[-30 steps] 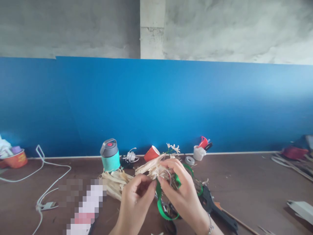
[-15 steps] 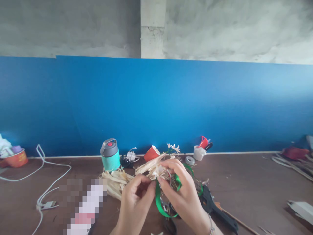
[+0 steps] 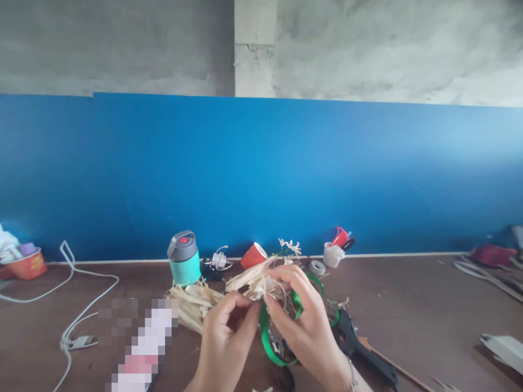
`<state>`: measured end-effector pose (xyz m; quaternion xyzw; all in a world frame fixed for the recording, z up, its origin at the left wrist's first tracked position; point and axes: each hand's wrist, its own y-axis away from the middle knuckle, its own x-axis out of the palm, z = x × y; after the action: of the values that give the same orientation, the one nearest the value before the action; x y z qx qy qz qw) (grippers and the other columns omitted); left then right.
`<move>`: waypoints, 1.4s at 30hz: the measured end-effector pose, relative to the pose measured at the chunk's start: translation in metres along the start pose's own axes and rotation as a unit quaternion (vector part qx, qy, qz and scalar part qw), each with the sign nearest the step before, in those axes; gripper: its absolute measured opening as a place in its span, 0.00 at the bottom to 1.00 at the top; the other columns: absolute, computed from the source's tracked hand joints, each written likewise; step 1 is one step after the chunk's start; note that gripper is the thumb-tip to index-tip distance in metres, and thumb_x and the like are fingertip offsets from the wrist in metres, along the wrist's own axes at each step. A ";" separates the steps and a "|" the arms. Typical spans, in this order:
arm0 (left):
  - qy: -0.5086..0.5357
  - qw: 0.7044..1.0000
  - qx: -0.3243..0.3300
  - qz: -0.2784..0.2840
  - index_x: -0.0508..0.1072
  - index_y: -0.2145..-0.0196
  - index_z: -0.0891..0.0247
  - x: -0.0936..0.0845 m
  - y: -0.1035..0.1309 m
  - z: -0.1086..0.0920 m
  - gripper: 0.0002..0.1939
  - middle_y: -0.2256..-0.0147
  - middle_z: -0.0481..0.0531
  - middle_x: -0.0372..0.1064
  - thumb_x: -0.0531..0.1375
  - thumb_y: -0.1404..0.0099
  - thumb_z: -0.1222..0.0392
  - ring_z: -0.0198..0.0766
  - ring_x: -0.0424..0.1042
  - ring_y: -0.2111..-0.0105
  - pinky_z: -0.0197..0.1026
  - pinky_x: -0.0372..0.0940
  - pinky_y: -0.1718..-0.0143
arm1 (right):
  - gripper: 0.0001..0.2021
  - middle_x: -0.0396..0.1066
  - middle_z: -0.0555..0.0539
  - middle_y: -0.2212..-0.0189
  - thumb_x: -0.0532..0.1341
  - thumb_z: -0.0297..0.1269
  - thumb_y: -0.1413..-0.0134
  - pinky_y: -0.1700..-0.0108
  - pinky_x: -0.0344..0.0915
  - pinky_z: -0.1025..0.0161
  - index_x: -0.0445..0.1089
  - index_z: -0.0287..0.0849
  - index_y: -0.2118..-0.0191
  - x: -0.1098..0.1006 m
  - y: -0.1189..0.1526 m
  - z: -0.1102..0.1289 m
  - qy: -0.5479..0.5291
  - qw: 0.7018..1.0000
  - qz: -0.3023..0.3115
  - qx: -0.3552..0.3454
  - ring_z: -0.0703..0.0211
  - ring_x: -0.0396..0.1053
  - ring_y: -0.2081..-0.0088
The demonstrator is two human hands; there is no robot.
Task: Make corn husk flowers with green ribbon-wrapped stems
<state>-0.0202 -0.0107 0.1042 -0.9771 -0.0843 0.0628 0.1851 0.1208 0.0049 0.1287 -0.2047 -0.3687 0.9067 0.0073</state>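
My left hand [image 3: 231,326] is closed, thumb and index finger pinched at the upper end of a green ribbon [image 3: 267,343]. Beside it, my right hand [image 3: 304,313] has its thumb and fingers closed around a small pale piece [image 3: 263,288] at the ribbon's top; its exact shape is unclear. The ribbon hangs in a loop between and below the hands. Pale dried husk strips [image 3: 192,305] lie left of and behind the fingers. White flowers [image 3: 291,247] on a green stem stand just beyond my right hand.
A black glue gun [image 3: 363,351] lies right of my right hand, near a thin stick. Behind are a teal flask [image 3: 186,267], an orange cup [image 3: 254,256], a tape roll [image 3: 317,267] and a white pen cup [image 3: 333,255]. White cable [image 3: 81,316] runs at left.
The green ribbon's hanging loop has shifted very slightly. Both hands keep nearly the same pose and place.
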 end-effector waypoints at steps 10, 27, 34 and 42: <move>-0.010 1.000 0.002 0.008 0.67 0.79 0.63 -0.001 0.001 0.001 0.11 0.82 0.44 0.60 0.59 0.41 0.57 0.31 0.58 0.81 0.31 0.55 0.80 | 0.12 0.65 0.45 0.60 0.57 0.27 0.48 0.55 0.63 0.58 0.64 0.45 0.57 0.001 0.001 -0.002 0.016 1.000 -0.009 -0.018 0.54 0.65 0.57; -0.005 1.000 -0.004 0.002 0.67 0.79 0.63 0.000 -0.002 0.006 0.11 0.83 0.43 0.58 0.59 0.42 0.57 0.31 0.57 0.81 0.32 0.54 0.80 | 0.11 0.66 0.45 0.60 0.58 0.27 0.48 0.54 0.64 0.58 0.65 0.44 0.58 0.004 -0.001 -0.008 0.015 0.999 -0.021 -0.030 0.54 0.65 0.56; 0.039 0.998 -0.045 0.015 0.66 0.81 0.63 0.002 -0.008 0.004 0.12 0.84 0.42 0.55 0.60 0.45 0.56 0.31 0.56 0.82 0.31 0.53 0.80 | 0.11 0.65 0.45 0.59 0.59 0.28 0.48 0.54 0.64 0.56 0.64 0.45 0.58 0.008 -0.002 -0.015 0.030 0.999 -0.028 -0.024 0.52 0.64 0.55; 0.065 0.994 -0.082 0.025 0.67 0.81 0.64 0.002 -0.011 0.002 0.12 0.84 0.43 0.56 0.60 0.46 0.55 0.31 0.56 0.81 0.32 0.52 0.80 | 0.10 0.64 0.45 0.60 0.58 0.29 0.48 0.56 0.63 0.55 0.59 0.45 0.60 0.012 0.001 -0.021 0.041 0.997 -0.057 -0.017 0.53 0.64 0.56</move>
<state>-0.0201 0.0004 0.1060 -0.9928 -0.0521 -0.0035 0.1080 0.1179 0.0203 0.1102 -0.2204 -0.3950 0.8890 0.0708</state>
